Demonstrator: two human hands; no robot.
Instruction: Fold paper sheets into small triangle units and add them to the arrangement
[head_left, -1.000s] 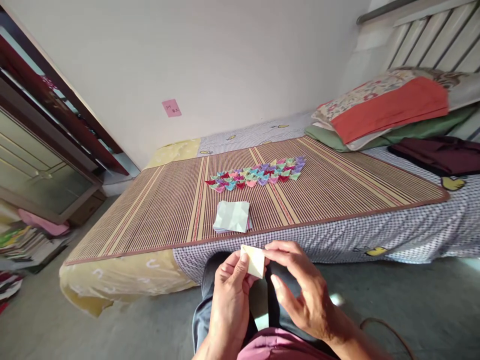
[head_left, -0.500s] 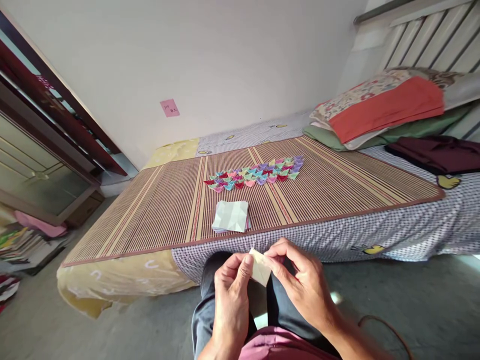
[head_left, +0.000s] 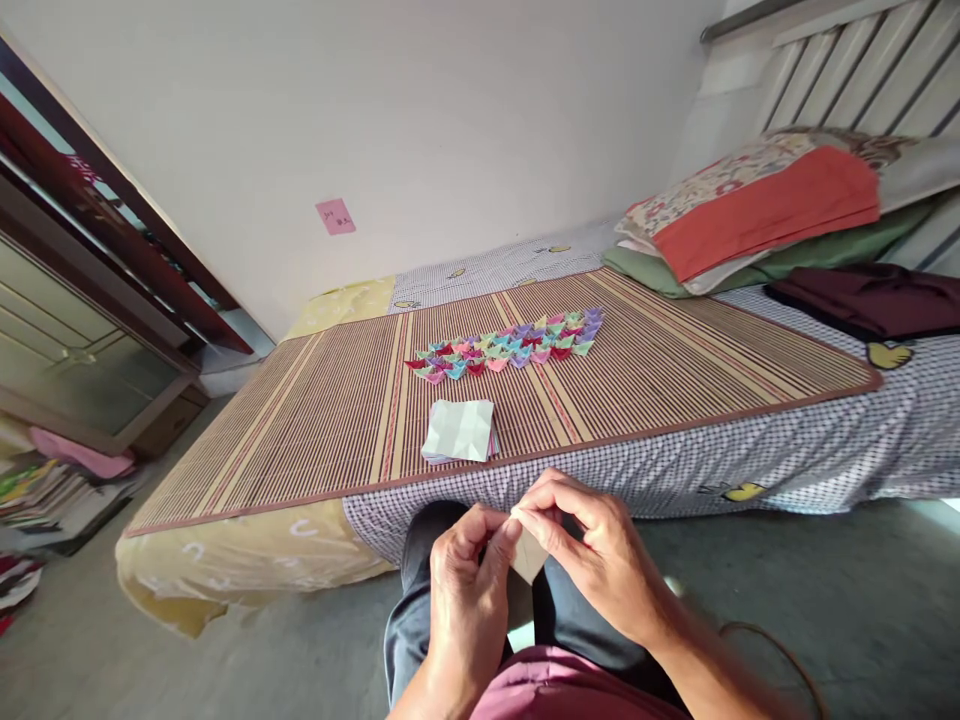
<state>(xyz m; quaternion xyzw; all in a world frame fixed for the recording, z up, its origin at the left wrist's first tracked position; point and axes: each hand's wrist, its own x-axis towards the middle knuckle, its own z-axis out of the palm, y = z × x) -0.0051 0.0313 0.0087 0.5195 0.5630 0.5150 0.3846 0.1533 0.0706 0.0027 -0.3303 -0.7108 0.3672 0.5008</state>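
Note:
Above my lap, both hands pinch a small folded piece of pale yellow paper (head_left: 529,561). My left hand (head_left: 471,570) grips its left side between thumb and fingers. The thumb and forefinger of my right hand (head_left: 577,545) close on its top corner, and the fingertips of both hands meet there, hiding the upper part of the paper. A stack of creased paper squares (head_left: 459,431), pale green on top, lies on the woven mat (head_left: 315,440) just beyond my hands. Farther back, rows of small folded paper pieces (head_left: 510,345) in many colours stand on the mat.
The mat covers a bed with a checked sheet (head_left: 810,460) and a yellow cloth (head_left: 277,555) along its near edge. Pillows (head_left: 772,210) and a dark folded garment (head_left: 862,300) lie at the right. A pink note (head_left: 335,216) is stuck on the wall. A cord (head_left: 780,650) runs across the floor.
My hands have come closer together, their fingertips now meeting at the paper's top. Less of the paper shows than before. The stack and the coloured pieces stay where they were.

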